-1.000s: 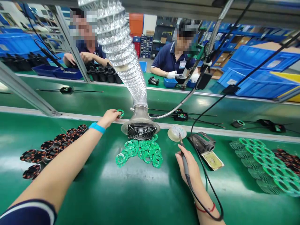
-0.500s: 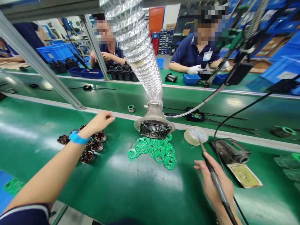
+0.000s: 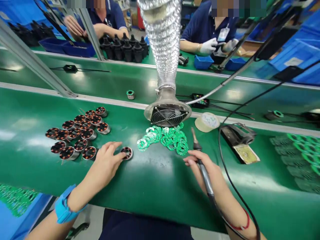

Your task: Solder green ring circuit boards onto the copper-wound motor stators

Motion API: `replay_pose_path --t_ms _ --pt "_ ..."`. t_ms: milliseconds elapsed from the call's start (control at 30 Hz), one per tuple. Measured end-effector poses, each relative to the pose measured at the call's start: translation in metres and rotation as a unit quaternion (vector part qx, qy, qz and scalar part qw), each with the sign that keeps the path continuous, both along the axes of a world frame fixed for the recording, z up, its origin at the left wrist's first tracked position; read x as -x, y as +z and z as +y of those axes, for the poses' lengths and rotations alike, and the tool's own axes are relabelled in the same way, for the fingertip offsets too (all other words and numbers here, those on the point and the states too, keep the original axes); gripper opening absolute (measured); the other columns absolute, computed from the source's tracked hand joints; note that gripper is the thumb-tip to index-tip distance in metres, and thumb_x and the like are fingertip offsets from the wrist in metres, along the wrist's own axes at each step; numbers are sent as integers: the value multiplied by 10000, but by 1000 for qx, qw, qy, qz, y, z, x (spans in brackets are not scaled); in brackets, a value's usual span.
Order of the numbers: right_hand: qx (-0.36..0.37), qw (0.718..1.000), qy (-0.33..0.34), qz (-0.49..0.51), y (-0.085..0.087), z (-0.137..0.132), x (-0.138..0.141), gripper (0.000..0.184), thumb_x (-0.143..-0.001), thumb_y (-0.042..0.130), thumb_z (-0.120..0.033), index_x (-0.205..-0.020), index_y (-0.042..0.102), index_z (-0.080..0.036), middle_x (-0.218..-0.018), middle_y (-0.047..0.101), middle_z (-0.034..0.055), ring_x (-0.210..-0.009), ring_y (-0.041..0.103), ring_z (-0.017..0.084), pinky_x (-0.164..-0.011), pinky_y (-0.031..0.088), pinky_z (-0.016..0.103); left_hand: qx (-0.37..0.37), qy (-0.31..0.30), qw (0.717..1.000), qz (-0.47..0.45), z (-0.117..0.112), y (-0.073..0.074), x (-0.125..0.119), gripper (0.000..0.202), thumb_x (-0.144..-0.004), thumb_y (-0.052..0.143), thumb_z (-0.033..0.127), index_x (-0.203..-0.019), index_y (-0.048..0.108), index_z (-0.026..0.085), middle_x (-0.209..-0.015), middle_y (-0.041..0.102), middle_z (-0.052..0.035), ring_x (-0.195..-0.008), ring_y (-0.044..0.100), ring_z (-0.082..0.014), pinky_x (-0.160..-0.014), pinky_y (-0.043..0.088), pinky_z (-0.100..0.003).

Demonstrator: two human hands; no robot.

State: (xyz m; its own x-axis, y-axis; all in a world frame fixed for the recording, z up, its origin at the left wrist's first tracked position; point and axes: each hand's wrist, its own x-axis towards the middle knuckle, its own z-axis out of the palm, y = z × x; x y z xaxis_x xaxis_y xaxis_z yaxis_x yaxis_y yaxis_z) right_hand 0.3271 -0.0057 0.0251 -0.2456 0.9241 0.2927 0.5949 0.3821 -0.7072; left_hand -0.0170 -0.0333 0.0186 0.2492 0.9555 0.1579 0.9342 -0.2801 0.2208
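Note:
My left hand (image 3: 108, 160) rests on the green bench with its fingertips closed on a small round copper-wound stator (image 3: 127, 152), just right of a cluster of several like stators (image 3: 77, 133). My right hand (image 3: 205, 170) grips a soldering iron (image 3: 200, 160), tip pointing away toward a pile of green ring-shaped circuit boards (image 3: 167, 138). A fan-fronted fume extractor (image 3: 167, 113) on a silver flexible duct stands behind that pile. One finished stator with a green ring (image 3: 130, 94) sits on the conveyor belt beyond.
A solder spool (image 3: 207, 121) and an iron stand with sponge (image 3: 240, 141) lie to the right, with more green rings (image 3: 300, 146) at the far right. Two people in dark blue shirts work across the conveyor (image 3: 100, 80). Blue bins stand at back.
My left hand pulled back from the conveyor, leaving the ringed stator there, and came down onto a bare stator near me. My right hand with the iron shifted left toward the green rings.

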Motion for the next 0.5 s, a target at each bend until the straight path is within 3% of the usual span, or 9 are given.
replay_pose_path --t_ms 100,167,267,367,500 --pt "17 999 41 4 6 -9 16 190 -949 516 -217 -1130 563 -252 -845 768 36 -706 752 172 -686 595 271 46 -94 991 -81 -10 -7 -17 408 -907 407 52 -1126 681 260 -1399 538 -123 -1267 489 -314 -1018 474 -533" --pt "44 998 37 15 2 -13 27 219 -931 514 -187 -1138 541 -253 -871 759 38 -738 748 175 -708 594 288 89 -120 978 -143 -15 -15 -23 408 -884 454 69 -1235 584 232 -1411 522 -141 -1282 507 -303 -1036 479 -510" --pt "100 994 10 43 -9 -20 47 280 -894 529 -156 -1154 499 -256 -918 741 40 -774 739 178 -741 598 321 120 -62 970 -201 -16 -27 -31 466 -866 572 173 -1317 453 195 -1279 592 -149 -1186 581 -308 -995 504 -511" --pt "130 988 6 82 -19 -27 73 388 -863 581 -149 -1210 444 -258 -1004 718 57 -827 729 180 -764 603 348 129 -9 971 -202 -10 -28 -39 383 -866 629 261 -1222 504 191 -1124 643 -117 -1042 619 -308 -909 527 -505" --pt "94 986 26 133 -23 -35 101 488 -855 641 -157 -1268 405 -269 -1092 692 75 -956 715 201 -833 594 378 195 -83 952 -222 -3 -15 -50 250 -904 569 262 -1147 568 208 -1132 654 -100 -1072 610 -293 -924 515 -477"
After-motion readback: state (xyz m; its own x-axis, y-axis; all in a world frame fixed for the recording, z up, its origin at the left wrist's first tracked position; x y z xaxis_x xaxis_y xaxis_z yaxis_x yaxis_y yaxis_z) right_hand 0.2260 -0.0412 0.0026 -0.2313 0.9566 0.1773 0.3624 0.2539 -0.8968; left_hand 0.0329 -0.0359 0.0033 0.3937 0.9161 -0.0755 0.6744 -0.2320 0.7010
